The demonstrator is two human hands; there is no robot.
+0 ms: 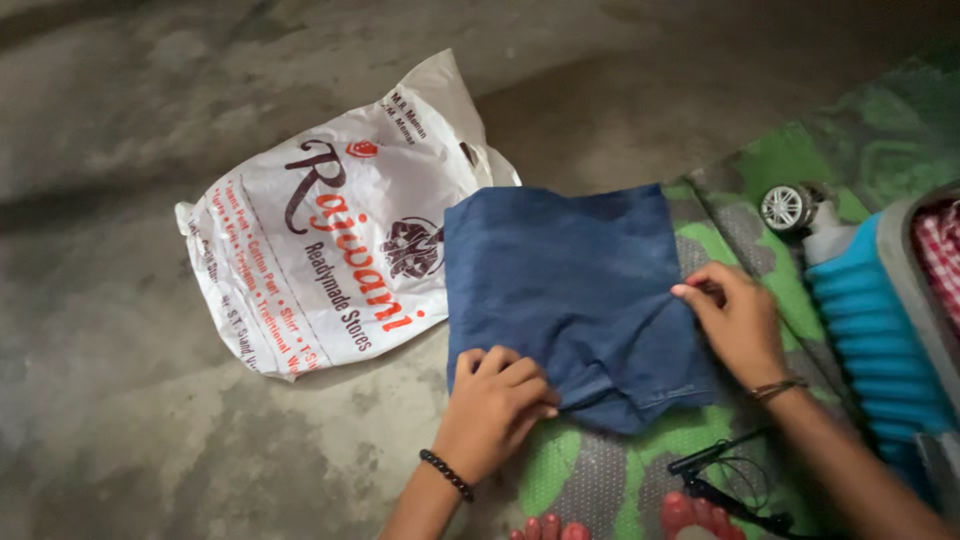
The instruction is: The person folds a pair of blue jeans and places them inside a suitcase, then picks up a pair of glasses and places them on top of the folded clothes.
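Toes with red-painted nails [548, 528] are seen at the bottom edge, beside a thin black cable with a clip end [722, 478] lying on the green and grey patterned mat [590, 470].

Left hand [492, 408]: fingers curled down, pressed on the lower-left hem of the folded dark blue denim garment [570, 290]. Fabric is pinned flat rather than lifted; whether any is pinched under the fingertips cannot be told.

Right hand [738, 322]: thumb and forefinger closed on the garment's right edge, cloth nipped between them.

The garment is laid half on the mat, half on the grey concrete floor [120, 400], its upper-left corner overlapping the white crinkled plastic shopping bag with red and maroon print [320, 230].

For a clean fold, judged from this:
- hem is best kept pinned by the left hand as an anchor
- right edge should be drawn taut before being carried over, so the bulge at the bottom seam is flattened
- edges should be aligned, then pressed
- cable should be kept clear of the cloth

Further right: a blue ribbed plastic piece [870, 340], red-and-white checked cloth [940, 250] behind it, a small silver-spoked toy wheel [786, 207] beyond.
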